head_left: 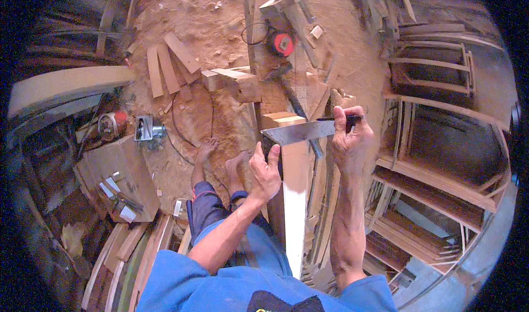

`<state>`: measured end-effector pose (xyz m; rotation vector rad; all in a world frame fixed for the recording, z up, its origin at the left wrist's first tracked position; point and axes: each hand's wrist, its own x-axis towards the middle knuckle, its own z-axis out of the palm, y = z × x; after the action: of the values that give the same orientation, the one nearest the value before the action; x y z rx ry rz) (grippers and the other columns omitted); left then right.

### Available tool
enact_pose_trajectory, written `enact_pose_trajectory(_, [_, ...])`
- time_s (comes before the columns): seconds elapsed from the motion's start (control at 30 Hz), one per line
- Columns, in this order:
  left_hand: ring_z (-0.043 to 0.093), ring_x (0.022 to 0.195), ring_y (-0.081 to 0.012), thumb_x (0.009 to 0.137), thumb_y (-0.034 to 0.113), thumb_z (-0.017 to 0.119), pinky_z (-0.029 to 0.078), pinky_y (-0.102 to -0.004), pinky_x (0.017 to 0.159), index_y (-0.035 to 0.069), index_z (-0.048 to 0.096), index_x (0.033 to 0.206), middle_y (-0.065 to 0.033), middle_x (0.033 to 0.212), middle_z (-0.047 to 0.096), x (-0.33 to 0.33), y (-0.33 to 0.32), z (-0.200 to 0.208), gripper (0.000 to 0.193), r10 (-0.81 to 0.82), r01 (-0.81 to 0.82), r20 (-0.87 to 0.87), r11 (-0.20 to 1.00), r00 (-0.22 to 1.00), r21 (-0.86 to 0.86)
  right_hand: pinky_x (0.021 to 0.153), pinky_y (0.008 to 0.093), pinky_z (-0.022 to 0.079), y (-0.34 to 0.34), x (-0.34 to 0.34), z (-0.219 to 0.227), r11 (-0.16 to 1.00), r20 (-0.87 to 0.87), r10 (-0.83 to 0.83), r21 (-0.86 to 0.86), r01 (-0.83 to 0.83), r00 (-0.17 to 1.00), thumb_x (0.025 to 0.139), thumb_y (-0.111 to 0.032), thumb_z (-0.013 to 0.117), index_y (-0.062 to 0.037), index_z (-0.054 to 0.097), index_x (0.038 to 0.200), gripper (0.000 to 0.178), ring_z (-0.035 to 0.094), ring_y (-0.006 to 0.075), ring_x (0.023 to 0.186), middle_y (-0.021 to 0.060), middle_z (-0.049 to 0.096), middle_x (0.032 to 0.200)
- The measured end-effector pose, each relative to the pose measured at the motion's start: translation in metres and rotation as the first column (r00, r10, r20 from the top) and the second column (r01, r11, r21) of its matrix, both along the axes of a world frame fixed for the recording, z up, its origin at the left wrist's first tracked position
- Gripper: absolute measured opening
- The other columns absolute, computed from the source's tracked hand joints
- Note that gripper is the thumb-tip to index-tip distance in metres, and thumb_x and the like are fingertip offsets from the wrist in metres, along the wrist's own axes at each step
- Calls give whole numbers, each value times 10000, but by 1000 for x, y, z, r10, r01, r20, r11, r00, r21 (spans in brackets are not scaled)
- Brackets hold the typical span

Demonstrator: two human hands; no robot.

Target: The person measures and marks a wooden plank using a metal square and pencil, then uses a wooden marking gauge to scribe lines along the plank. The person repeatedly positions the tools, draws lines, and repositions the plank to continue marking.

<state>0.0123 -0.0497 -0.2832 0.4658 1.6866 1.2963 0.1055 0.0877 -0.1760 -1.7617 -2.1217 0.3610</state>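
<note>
In my right hand is the black handle of a short hand saw, my fingers wrapped round it. Its broad metal blade reaches left across a pale timber, just on the near side of a light wood block or raised end. Whether the blade touches the wood, I cannot tell. My left hand is at the timber's left side, below the blade tip, with thumb and forefinger apart and pointing up. The lower fingers are partly hidden. A hammer with a dark handle lies beyond the saw, its handle passing under the blade.
A red and black round tool lies farther along the bench beam. Cut slats rest on the sawdust-covered floor. At left are a cardboard box and a red power tool. Wooden frames are stacked on the right.
</note>
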Motion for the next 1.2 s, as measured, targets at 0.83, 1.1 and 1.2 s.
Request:
enact_pose_trajectory(0.83, [585,1080,-439,820,198,676,515,-490,948,-2,449,1220,-230,1180,537,124,-213,113,502,-846,806,-527,-366,-80,465,917,340,484,-479,85,21,406,-808,-586,-230,884,59,1055,-379,567,-14,512,1278,431,563,175,1068,82,568,1202])
enact_pose_trajectory(1.1, [539,1211,-396,841,142,615,482,-471,1043,-4,482,1265,-198,1311,510,200,-363,91,468,-543,619,-768,-743,-340,252,903,339,539,-645,115,-1,2,-733,-578,-440,898,-358,1007,-256,665,25,553,1325,439,624,204,1110,114,626,1264])
enact_pose_trajectory(1.2, [508,1290,-413,778,144,687,463,-472,1095,-9,478,1335,-209,1415,485,228,-434,96,615,-365,500,-770,-863,-524,69,883,338,545,-707,127,-12,26,-781,-508,-435,900,-363,987,-213,687,29,591,1278,390,639,202,1073,109,649,1225])
